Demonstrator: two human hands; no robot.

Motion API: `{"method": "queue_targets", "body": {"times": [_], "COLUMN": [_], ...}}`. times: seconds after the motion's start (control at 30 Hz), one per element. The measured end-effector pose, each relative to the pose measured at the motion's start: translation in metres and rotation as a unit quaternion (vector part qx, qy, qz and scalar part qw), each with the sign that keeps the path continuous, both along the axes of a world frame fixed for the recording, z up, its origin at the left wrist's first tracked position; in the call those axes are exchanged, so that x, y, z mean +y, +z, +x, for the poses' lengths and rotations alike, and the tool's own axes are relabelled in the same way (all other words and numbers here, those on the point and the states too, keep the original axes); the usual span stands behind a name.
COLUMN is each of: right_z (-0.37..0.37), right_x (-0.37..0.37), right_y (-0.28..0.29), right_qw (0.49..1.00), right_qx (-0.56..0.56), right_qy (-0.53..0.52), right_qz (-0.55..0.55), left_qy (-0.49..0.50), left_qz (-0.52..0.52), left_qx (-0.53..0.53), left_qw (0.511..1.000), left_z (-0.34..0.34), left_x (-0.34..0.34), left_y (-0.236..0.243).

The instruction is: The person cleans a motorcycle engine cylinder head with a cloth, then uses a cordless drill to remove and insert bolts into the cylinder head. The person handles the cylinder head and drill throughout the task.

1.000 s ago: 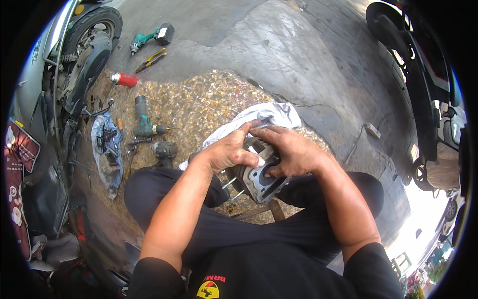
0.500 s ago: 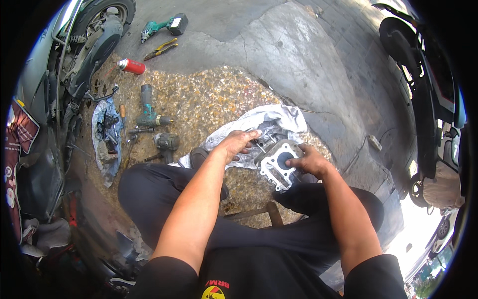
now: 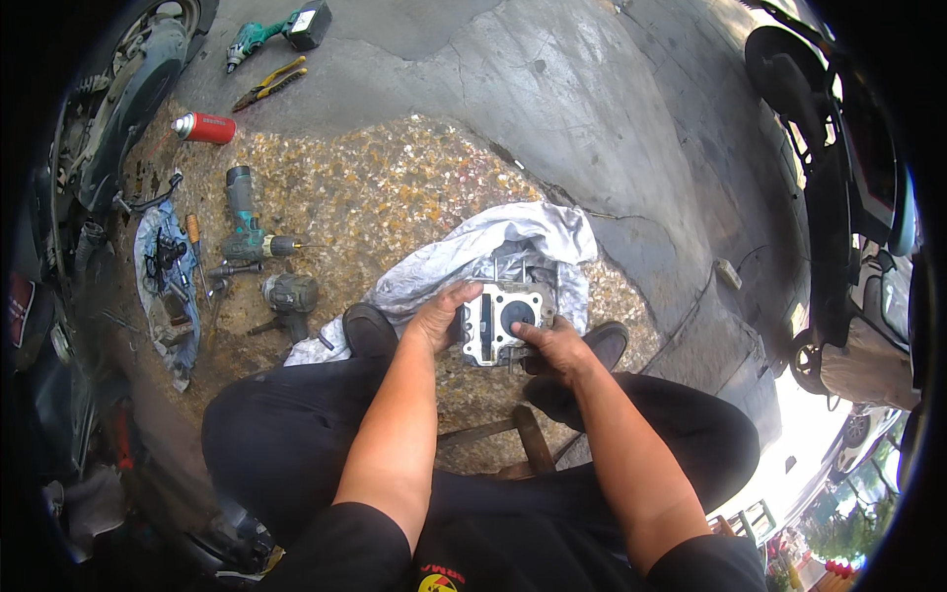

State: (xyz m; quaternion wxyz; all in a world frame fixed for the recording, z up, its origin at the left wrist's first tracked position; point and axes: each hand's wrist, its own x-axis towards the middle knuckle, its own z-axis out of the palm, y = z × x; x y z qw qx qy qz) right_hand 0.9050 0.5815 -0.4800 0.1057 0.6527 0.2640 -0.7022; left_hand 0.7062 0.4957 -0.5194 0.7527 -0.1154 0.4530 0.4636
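Observation:
Between my hands is a metal engine cylinder block [image 3: 483,327], its flat pale face upward, with a round dark centre [image 3: 516,311], a long slot to its left and metal studs showing at its edges. My left hand [image 3: 449,311] grips the block's left side. My right hand [image 3: 555,347] holds the right side, its thumb on the dark centre. A crumpled white cloth [image 3: 454,247] lies behind and around the block, over the ground beyond my shoes.
To the left lie a teal drill [image 3: 247,222], a grey power tool [image 3: 291,301], a blue cloth with dark parts [image 3: 158,237], a red spray can [image 3: 209,127], pliers [image 3: 266,84] and another teal power tool [image 3: 261,37]. Scooters [image 3: 138,69] flank me left and right [image 3: 838,148].
The block has turned face up and squared toward me. My left hand has come from the far studs onto its left side. My right thumb stays at the centre.

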Motion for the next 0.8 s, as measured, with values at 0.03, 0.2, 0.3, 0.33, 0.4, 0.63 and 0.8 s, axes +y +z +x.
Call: {"method": "queue_targets", "body": {"times": [0.03, 0.2, 0.3, 0.33, 0.4, 0.63, 0.8], "right_z": [-0.001, -0.003, -0.004, -0.005, -0.005, -0.008, -0.008], "right_x": [-0.002, -0.009, -0.009, -0.008, -0.008, -0.003, -0.003], "right_y": [-0.003, -0.01, -0.015, -0.017, -0.02, -0.013, -0.015], "right_qw": [1.0, 1.0, 0.999, 0.999, 0.999, 0.998, 0.996], "right_qx": [0.012, 0.003, -0.026, -0.04, -0.016, -0.038, -0.05], "right_qy": [-0.001, -0.003, 0.014, 0.016, 0.025, 0.037, 0.064], "right_qz": [0.009, 0.016, 0.022, 0.021, 0.03, 0.041, 0.047], "left_qy": [0.022, 0.035, 0.046, 0.052, 0.058, 0.061, 0.06], "left_qz": [-0.006, -0.043, -0.062, -0.073, -0.088, -0.094, -0.105], "left_qx": [0.001, -0.03, -0.015, -0.013, -0.015, -0.026, -0.019], "left_qw": [1.0, 0.998, 0.997, 0.996, 0.994, 0.993, 0.993], "left_z": [0.002, 0.003, 0.004, 0.005, 0.007, 0.011, 0.012], "left_x": [-0.002, -0.008, -0.007, -0.007, -0.007, -0.008, -0.008], "left_y": [-0.004, -0.017, -0.021, -0.022, -0.025, -0.034, -0.038]}}
